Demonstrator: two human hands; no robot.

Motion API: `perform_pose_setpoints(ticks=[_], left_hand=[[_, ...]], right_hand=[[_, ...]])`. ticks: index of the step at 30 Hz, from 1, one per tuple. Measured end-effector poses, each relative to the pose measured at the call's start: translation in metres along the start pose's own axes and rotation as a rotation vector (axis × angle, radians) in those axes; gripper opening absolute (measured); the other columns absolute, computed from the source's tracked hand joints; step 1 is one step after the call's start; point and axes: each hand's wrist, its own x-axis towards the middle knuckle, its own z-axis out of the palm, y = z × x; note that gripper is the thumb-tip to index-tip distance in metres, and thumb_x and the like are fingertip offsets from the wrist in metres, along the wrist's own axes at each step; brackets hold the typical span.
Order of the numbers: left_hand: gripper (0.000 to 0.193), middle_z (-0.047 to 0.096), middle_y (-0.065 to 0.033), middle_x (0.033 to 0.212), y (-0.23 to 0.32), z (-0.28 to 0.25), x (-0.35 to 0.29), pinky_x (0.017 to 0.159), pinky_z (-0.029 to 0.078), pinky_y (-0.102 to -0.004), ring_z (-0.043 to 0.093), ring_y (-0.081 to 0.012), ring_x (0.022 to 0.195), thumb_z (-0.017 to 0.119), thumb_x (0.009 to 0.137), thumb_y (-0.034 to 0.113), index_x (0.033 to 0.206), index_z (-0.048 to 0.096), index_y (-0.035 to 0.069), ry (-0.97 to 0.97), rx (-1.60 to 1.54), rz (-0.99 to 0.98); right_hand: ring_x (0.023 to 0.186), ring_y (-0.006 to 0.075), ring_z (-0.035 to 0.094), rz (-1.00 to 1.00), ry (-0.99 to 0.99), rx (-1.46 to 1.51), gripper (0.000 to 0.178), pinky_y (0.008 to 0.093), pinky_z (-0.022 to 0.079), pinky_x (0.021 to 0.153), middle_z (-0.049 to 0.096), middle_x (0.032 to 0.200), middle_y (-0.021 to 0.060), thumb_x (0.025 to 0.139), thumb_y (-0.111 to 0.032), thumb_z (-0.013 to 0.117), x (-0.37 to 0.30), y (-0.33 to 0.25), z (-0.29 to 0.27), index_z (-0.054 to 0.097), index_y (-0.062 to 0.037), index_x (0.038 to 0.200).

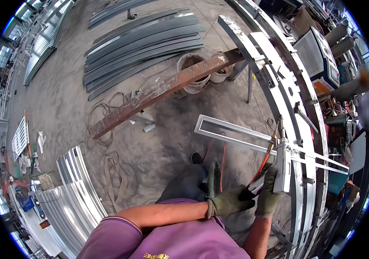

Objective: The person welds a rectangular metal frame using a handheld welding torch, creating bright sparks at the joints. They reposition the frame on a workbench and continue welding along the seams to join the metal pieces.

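Grate: a white slatted grate (pixel 20 139) lies on the floor at far left.
Shiny strips: bright metal strips (pixel 80 185) lie side by side at lower left.
Grey strips: long grey strips (pixel 143 51) lie in rows farther off.
Brown beam: a rusty beam (pixel 167 87) slants across, over the mouths of both buckets, partly blocking the view into them.
First bucket: a dirty white bucket (pixel 196 89) with brown stuff inside; what kind, I cannot tell.
Second bucket: a smaller pale bucket (pixel 220 78) just right of it, also with something brownish inside.
Frame: a narrow metal frame (pixel 232 140) reaches rightward across the rails (pixel 279 96).
Left hand: the gloved left hand (pixel 232 203) grasps a dark handle (pixel 247 194), partly hidden.
Hose: an orange hose (pixel 261 167) runs up to a brass fitting.
Right hand: the gloved right hand (pixel 266 196) grips a pale metal bar (pixel 283 170) beside the rails.
Machine: a boxy machine (pixel 318 58) stands beyond the rails.
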Motion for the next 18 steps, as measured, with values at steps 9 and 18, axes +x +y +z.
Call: perform_pose_setpoints(ticks=[9,18], left_hand=[[0.05,0.077,-0.0101,0.129,-0.05,0.004,-0.081,0.105,0.055,-0.0341,0.07,-0.0156,0.118,0.078,0.104,0.027,0.144,0.062,0.001,-0.009,-0.192,0.029],[0.053,0.079,-0.0121,0.116,-0.04,-0.068,-0.147,0.098,0.056,-0.0357,0.074,-0.0206,0.109,0.08,0.1,0.043,0.131,0.069,0.001,-0.071,-0.027,-0.11]], right_hand=[[0.093,0.0104,0.061,0.04,0.039,0.08,0.036,0.0295,0.053,0.081,0.067,0.103,0.0006,0.112,-0.035,0.068,-0.086,-0.001,0.038,0.07,-0.0016,0.126],[0.093,0.0123,0.062,0.1,0.101,0.088,0.026,0.0323,0.054,0.079,0.067,0.105,0.0021,0.111,-0.025,0.07,-0.127,0.035,0.098,0.068,-0.0021,0.123]])
